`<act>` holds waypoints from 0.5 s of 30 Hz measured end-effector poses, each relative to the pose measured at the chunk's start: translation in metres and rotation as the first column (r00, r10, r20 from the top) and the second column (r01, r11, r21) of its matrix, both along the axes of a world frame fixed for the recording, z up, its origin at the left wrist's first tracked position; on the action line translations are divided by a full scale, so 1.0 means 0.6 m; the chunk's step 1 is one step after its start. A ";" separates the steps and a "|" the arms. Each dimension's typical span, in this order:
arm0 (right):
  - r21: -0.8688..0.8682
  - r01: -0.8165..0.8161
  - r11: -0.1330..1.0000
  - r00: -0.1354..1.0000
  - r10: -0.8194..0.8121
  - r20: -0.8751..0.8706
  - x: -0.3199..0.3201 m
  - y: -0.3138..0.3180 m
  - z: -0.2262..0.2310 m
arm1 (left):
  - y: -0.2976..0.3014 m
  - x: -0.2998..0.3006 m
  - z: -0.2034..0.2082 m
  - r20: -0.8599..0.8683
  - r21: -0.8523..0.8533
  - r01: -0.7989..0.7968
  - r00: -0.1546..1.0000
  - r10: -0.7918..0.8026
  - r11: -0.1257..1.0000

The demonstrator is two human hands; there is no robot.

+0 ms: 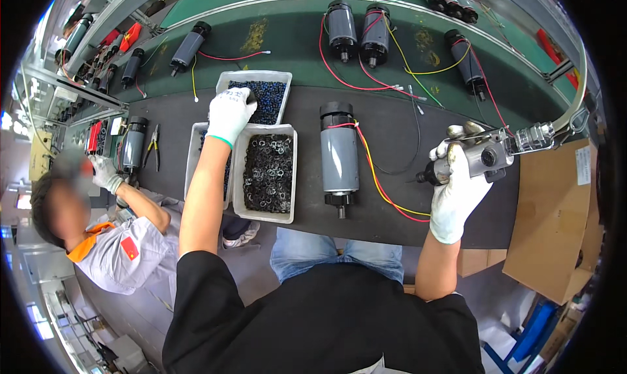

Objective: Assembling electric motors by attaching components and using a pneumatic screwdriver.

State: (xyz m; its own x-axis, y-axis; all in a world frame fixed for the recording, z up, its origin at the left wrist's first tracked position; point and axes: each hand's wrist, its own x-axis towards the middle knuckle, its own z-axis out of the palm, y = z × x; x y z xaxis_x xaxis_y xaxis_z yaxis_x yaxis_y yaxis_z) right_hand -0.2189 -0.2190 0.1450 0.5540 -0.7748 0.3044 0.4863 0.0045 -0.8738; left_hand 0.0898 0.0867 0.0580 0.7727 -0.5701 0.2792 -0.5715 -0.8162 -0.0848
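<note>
My left hand (230, 113), in a white glove, reaches over a white bin (287, 80) of small blue-black parts (268, 103) that look like screws. Its fingers are curled at the near left of the bin, and whatever they hold is hidden. On the right, my gloved right hand (460, 191) is wrapped round a grey air screwdriver (480, 157), its dark tip pointing left. A hose runs up from the tool's rear fitting. Between my hands a grey cylindrical motor (339, 158) stands with black ends and red and yellow wires.
Near my left forearm sit a bin of dark rings (269, 171) and a narrower bin (196, 158). More motors (342, 31) with loose wires lie along the green belt (287, 34). Pliers (153, 145) lie left, beside a co-worker (124, 243). A cardboard box (545, 211) stands right.
</note>
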 end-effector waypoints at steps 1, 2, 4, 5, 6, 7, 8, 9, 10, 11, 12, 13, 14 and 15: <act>0.002 -0.023 1.000 1.000 0.023 0.015 -0.001 -0.005 0.000 | 0.003 -0.007 0.005 0.017 -0.044 -0.019 1.000 0.020 0.999; 0.004 -0.048 0.999 0.998 0.048 0.030 -0.001 -0.009 0.001 | 0.007 -0.015 0.012 0.017 -0.041 -0.024 1.000 0.025 0.999; 0.008 -0.078 0.997 0.996 0.078 0.045 -0.001 -0.011 0.006 | 0.006 -0.034 0.035 -0.248 -0.416 -0.098 0.969 -0.009 0.904; 0.046 -0.164 0.985 0.972 0.154 0.176 -0.002 -0.010 0.012 | 0.006 -0.047 0.046 -0.364 -0.571 -0.170 0.929 -0.062 0.803; 0.073 -0.248 0.966 0.927 0.214 0.308 -0.001 -0.009 0.018 | 0.001 -0.073 0.059 -0.362 -0.569 -0.170 0.930 -0.060 0.805; 0.087 -0.323 0.942 0.865 0.257 0.431 -0.001 -0.009 0.023 | -0.013 -0.111 0.067 -0.487 -0.736 -0.283 0.853 -0.190 0.614; 0.092 -0.322 0.942 0.866 0.254 0.430 0.000 -0.005 0.032 | -0.026 -0.157 0.079 -0.557 -0.817 -0.426 0.758 -0.339 0.389; 0.072 -0.383 0.921 0.807 0.296 0.511 0.003 0.002 0.045 | -0.048 -0.206 0.093 -0.476 -0.873 -0.459 0.727 -0.495 0.166; 0.045 -0.451 0.891 0.735 0.342 0.585 0.004 0.014 0.062 | -0.067 -0.261 0.103 -0.355 -0.865 -0.497 0.704 -0.614 -0.070; 0.010 -0.510 0.860 0.656 0.382 0.652 0.005 0.024 0.077 | -0.081 -0.305 0.102 -0.289 -0.802 -0.568 0.640 -0.712 -0.186; 0.015 -0.516 0.857 0.657 0.384 0.649 0.003 0.037 0.094 | -0.093 -0.343 0.101 -0.202 -0.716 -0.638 0.578 -0.790 -0.283; 0.028 -0.517 0.855 0.652 0.373 0.660 0.001 0.052 0.108 | -0.105 -0.372 0.088 -0.186 -0.642 -0.700 0.538 -0.822 -0.313; 0.041 -0.517 0.855 0.648 0.360 0.671 -0.002 0.065 0.120 | -0.116 -0.395 0.076 -0.163 -0.562 -0.756 0.498 -0.852 -0.334; 0.051 -0.516 0.855 0.642 0.347 0.683 -0.004 0.072 0.121 | -0.126 -0.410 0.071 -0.162 -0.559 -0.758 0.497 -0.852 -0.336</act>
